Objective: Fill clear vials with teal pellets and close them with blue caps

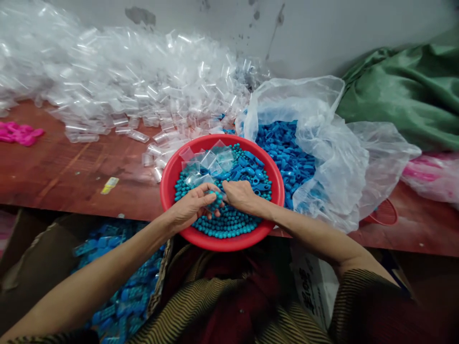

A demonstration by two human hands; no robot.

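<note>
A red plastic basin [168, 184] sits at the table's near edge, filled with teal beads [229, 222], blue plastic pieces [253, 174] and several small clear bags [208, 160]. My left hand [191, 205] is closed in a pinch on a small clear bag holding teal beads [215, 199]. My right hand [241, 195] rests palm down on the beads right beside it, fingers curled toward that bag; what they grip is hidden.
A big heap of clear small bags [125, 81] covers the brown table [71, 172] at the back left. A clear sack of blue pieces [287, 148] lies right of the basin. Green cloth [405, 91], pink items [19, 133], and a box of blue packets [122, 291] below.
</note>
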